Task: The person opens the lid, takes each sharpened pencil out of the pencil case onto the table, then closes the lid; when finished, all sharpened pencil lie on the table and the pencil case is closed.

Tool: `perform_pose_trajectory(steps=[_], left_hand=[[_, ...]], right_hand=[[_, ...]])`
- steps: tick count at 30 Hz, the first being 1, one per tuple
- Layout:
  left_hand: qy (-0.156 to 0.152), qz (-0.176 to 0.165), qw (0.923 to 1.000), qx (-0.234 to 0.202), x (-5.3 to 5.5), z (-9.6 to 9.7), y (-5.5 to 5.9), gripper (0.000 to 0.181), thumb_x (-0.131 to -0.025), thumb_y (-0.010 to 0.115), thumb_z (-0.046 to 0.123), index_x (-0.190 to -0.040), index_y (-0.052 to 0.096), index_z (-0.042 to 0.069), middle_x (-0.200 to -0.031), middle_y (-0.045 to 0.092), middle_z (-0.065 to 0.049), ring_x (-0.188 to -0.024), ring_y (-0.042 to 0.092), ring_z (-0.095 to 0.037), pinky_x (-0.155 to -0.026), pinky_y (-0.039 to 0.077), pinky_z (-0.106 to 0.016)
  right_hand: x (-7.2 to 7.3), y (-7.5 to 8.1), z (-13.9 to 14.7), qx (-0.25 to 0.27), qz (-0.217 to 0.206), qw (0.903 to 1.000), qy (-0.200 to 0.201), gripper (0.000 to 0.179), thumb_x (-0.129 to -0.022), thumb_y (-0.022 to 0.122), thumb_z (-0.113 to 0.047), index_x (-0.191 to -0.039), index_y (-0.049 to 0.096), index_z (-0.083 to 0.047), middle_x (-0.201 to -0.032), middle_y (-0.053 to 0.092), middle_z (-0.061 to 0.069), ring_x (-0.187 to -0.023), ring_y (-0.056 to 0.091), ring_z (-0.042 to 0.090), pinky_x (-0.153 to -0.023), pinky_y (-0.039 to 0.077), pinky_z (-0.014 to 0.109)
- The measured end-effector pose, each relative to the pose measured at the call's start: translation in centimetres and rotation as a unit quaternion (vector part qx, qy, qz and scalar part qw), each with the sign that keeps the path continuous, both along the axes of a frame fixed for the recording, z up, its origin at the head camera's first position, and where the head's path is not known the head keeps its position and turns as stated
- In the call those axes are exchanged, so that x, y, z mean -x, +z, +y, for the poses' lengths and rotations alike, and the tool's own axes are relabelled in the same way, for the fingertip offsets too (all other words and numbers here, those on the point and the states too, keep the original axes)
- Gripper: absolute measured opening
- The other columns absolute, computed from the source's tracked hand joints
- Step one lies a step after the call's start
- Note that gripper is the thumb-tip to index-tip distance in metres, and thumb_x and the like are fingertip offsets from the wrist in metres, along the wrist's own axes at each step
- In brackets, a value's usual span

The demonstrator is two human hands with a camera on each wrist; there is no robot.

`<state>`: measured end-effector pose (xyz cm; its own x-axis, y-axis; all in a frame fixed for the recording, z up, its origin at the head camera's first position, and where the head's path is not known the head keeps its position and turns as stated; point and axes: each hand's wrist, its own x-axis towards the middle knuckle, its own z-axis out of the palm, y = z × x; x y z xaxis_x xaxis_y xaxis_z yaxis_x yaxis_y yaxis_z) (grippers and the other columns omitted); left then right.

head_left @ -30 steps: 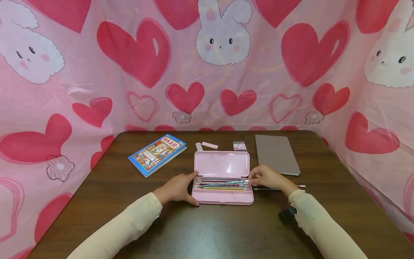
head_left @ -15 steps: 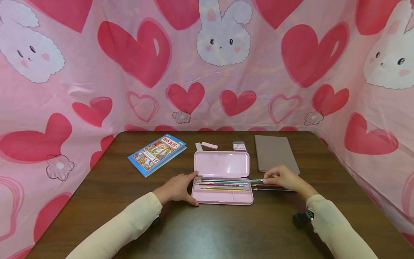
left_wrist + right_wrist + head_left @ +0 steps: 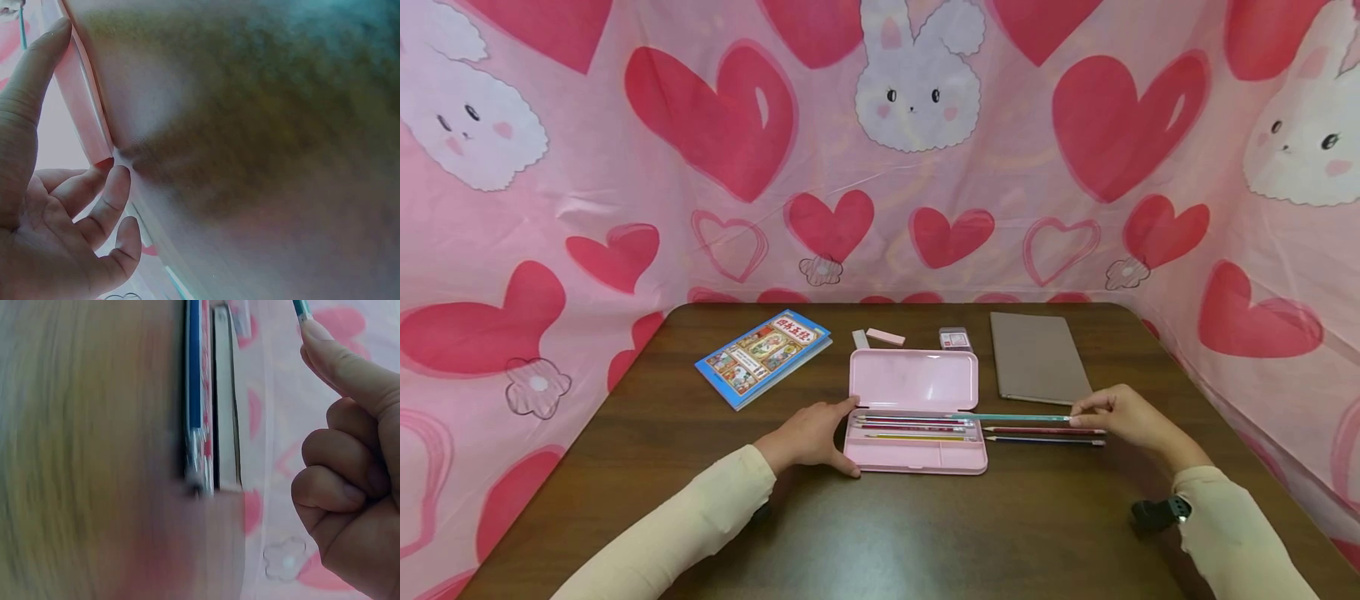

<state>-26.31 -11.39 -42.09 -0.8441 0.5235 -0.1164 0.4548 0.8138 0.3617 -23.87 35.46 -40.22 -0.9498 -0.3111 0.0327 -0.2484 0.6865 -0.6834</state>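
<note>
An open pink pencil case (image 3: 891, 455) stands mid-table in the head view, lid raised, with several pencils (image 3: 910, 427) in its long rear compartment. My left hand (image 3: 805, 435) holds the case's left end, thumb at the front corner and index finger near the hinge. Between thumb and index finger, my right hand (image 3: 1131, 427) pinches a teal pencil (image 3: 1015, 417) by its rear end; its other end overlaps the case. In the right wrist view the remaining fingers are curled into the palm. Below the teal pencil, a red pencil (image 3: 1052, 431) and a dark blue pencil (image 3: 1048, 441) lie on the table.
Behind the right hand lies a grey-brown notebook (image 3: 1041, 358). A blue-covered book (image 3: 763, 358) is at the back left. Behind the case are a pink block (image 3: 886, 337), a whitish block (image 3: 860, 339) and a small labelled box (image 3: 955, 339). Patterned pink cloth (image 3: 917, 183) surrounds the table.
My right hand has moved right, drawing the teal pencil most of the way out of the case. The two pencils on the table are now more exposed. The left hand stays put.
</note>
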Motion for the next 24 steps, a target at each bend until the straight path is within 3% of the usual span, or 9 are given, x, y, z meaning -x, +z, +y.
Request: perform_pose_trajectory(steps=[8,12,24], left_hand=[[-0.004,0.005,1.0,0.0,0.0,-0.1,0.0,0.107,-0.055,0.08,0.059,-0.141,0.038,0.01,-0.125,0.057,-0.015,-0.109,0.055,-0.03,-0.092,0.044,-0.046],[-0.003,0.001,1.0,-0.001,0.0,0.0,0.1,0.107,-0.055,0.08,0.059,-0.141,0.038,0.01,-0.126,0.057,-0.014,-0.109,0.055,-0.03,-0.093,0.044,-0.046],[0.001,-0.006,1.0,0.003,0.0,0.0,0.1,0.107,-0.056,0.08,0.059,-0.141,0.038,0.011,-0.128,0.056,-0.013,-0.111,0.054,-0.03,-0.094,0.043,-0.048]], right_hand=[[-1.3,-0.1,3.2,-0.012,0.006,0.9999,0.008,0.009,-0.082,0.069,-0.012,-0.081,0.069,-0.003,-0.068,0.059,-0.012,-0.066,0.048,-0.003,-0.058,0.04,0.019],[-1.8,-0.4,4.5,-0.026,-0.001,0.9995,0.016,0.01,-0.082,0.069,-0.013,-0.081,0.069,-0.003,-0.073,0.063,-0.012,-0.068,0.051,-0.004,-0.06,0.043,0.019],[-1.9,-1.8,5.8,-0.016,-0.02,0.9985,0.048,0.006,-0.083,0.066,-0.01,-0.08,0.069,-0.005,-0.076,0.062,-0.015,-0.071,0.05,-0.006,-0.061,0.041,0.018]])
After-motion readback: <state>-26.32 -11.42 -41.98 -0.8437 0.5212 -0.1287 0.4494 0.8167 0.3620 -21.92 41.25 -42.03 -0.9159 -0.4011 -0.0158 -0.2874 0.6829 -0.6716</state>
